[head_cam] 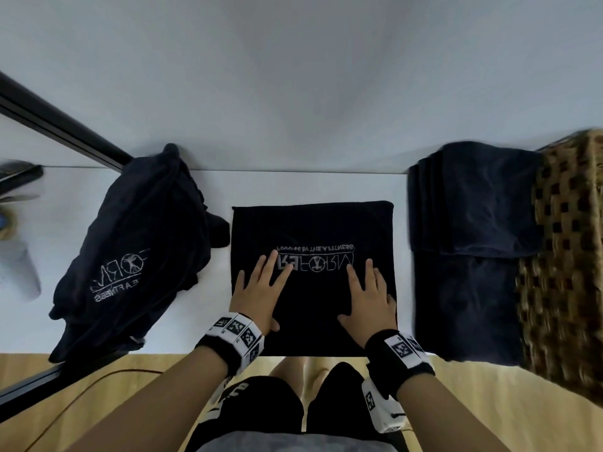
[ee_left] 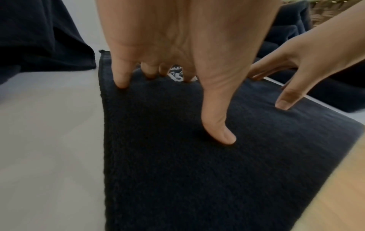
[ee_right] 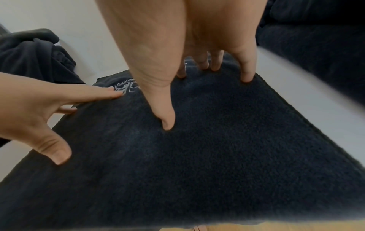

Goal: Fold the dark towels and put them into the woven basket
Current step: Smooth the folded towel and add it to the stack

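A dark towel (head_cam: 313,230) with white lettering lies folded square on the white table (head_cam: 215,187), straight ahead of me. My left hand (head_cam: 261,290) lies flat on its near left part, fingers straight and spread. My right hand (head_cam: 368,295) lies flat on its near right part in the same way. In the left wrist view the left hand (ee_left: 177,78) presses the towel (ee_left: 177,171) with its fingertips. In the right wrist view the right hand (ee_right: 197,75) does the same on the towel (ee_right: 197,156). The woven basket (head_cam: 567,249) stands at the right edge.
A heap of unfolded dark towels (head_cam: 137,243) lies at the left of the table. A stack of folded dark towels (head_cam: 470,249) sits at the right, next to the basket. A dark rail (head_cam: 58,125) runs along the back left. The table's front edge is just below my wrists.
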`<move>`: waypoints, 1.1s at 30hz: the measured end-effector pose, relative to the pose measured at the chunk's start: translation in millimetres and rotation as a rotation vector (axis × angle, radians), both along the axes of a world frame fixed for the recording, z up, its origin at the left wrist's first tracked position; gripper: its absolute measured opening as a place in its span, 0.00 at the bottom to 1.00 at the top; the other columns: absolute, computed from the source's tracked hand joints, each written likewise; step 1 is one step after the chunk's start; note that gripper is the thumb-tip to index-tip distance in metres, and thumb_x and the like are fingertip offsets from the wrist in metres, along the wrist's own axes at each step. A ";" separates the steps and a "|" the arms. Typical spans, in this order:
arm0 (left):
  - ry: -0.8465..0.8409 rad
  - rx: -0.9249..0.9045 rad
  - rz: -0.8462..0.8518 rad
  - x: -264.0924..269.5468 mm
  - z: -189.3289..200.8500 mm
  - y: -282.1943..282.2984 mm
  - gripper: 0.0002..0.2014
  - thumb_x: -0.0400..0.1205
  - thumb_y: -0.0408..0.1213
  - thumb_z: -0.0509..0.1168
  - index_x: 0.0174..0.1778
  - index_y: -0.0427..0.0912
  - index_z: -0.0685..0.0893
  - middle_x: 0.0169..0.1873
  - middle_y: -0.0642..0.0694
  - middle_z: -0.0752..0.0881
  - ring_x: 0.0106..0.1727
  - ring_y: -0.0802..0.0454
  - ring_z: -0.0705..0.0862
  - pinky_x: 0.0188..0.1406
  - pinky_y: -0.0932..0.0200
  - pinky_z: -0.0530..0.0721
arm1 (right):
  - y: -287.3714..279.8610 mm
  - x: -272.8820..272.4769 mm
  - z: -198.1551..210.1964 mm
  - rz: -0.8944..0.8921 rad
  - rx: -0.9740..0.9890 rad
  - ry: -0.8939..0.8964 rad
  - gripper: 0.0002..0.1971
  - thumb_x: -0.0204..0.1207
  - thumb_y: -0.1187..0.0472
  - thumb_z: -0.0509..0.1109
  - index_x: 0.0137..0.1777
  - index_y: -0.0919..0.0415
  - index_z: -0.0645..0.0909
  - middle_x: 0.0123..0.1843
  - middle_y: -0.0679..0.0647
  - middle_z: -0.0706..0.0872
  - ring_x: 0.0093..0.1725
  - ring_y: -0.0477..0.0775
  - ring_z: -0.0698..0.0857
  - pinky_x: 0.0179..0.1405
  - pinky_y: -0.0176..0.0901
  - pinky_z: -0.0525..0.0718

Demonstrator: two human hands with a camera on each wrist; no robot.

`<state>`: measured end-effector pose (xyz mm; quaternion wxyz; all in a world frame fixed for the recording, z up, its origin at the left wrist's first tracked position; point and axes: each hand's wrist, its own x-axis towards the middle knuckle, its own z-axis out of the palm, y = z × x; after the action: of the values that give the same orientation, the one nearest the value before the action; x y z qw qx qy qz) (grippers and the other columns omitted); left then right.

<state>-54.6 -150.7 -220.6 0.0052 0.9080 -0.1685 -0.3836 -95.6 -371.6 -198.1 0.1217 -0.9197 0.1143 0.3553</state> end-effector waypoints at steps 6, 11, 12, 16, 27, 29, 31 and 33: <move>-0.004 -0.057 0.005 48.9 -3.1 7.2 0.64 0.65 0.49 0.82 0.84 0.62 0.38 0.82 0.53 0.27 0.85 0.48 0.33 0.83 0.39 0.45 | -2.0 35.9 -1.0 -0.032 0.000 0.000 0.51 0.75 0.50 0.74 0.87 0.46 0.41 0.87 0.55 0.33 0.87 0.59 0.40 0.80 0.66 0.61; -0.010 -0.047 0.031 84.9 -6.0 3.2 0.65 0.63 0.48 0.83 0.84 0.63 0.39 0.82 0.53 0.28 0.85 0.47 0.33 0.82 0.37 0.47 | -4.5 73.1 -7.6 -0.053 0.017 -0.026 0.51 0.73 0.52 0.75 0.87 0.46 0.42 0.87 0.55 0.34 0.86 0.58 0.40 0.79 0.67 0.62; -0.012 -0.044 0.034 88.7 -6.6 2.1 0.65 0.63 0.48 0.83 0.84 0.62 0.39 0.82 0.53 0.28 0.85 0.46 0.33 0.82 0.37 0.47 | -4.8 77.4 -8.4 -0.060 0.023 -0.031 0.51 0.73 0.53 0.76 0.87 0.46 0.43 0.88 0.55 0.34 0.87 0.58 0.40 0.79 0.67 0.63; -0.023 -0.031 0.036 89.1 -7.1 0.3 0.66 0.63 0.47 0.83 0.84 0.61 0.39 0.82 0.52 0.28 0.85 0.45 0.33 0.82 0.36 0.47 | -5.5 76.1 -4.4 -0.057 0.049 -0.033 0.49 0.75 0.52 0.75 0.87 0.46 0.44 0.88 0.55 0.36 0.87 0.58 0.42 0.81 0.65 0.61; -0.374 -0.030 0.142 46.4 2.8 -12.8 0.26 0.66 0.36 0.79 0.58 0.43 0.78 0.59 0.40 0.77 0.54 0.43 0.80 0.52 0.52 0.77 | -22.2 -35.6 13.4 -0.553 0.166 -0.068 0.05 0.74 0.66 0.69 0.49 0.61 0.82 0.46 0.56 0.86 0.50 0.56 0.85 0.44 0.39 0.79; -0.315 0.013 0.163 35.5 1.8 -16.5 0.15 0.74 0.37 0.74 0.50 0.42 0.76 0.51 0.43 0.80 0.43 0.46 0.80 0.42 0.54 0.74 | -27.3 -56.6 12.2 -0.537 0.140 0.109 0.06 0.74 0.63 0.69 0.46 0.64 0.86 0.44 0.57 0.90 0.47 0.55 0.86 0.42 0.39 0.80; -0.270 0.005 0.269 24.8 -3.1 -16.5 0.10 0.79 0.36 0.69 0.51 0.41 0.75 0.50 0.44 0.80 0.37 0.49 0.77 0.31 0.57 0.71 | -29.4 -73.7 7.7 -0.517 0.118 0.204 0.11 0.75 0.61 0.69 0.45 0.69 0.88 0.43 0.60 0.92 0.47 0.57 0.88 0.48 0.43 0.85; -0.288 -0.033 0.388 15.9 -7.6 -14.0 0.10 0.80 0.36 0.67 0.53 0.40 0.74 0.49 0.43 0.79 0.36 0.49 0.75 0.25 0.58 0.67 | -30.6 -85.3 3.2 -0.575 0.124 0.188 0.13 0.76 0.58 0.70 0.43 0.69 0.89 0.42 0.60 0.92 0.47 0.58 0.89 0.49 0.44 0.85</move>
<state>-38.7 -164.6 -228.2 0.0693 0.9685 0.0038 -0.2391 -180.9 -402.1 -194.9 0.2622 -0.8037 0.3585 0.3960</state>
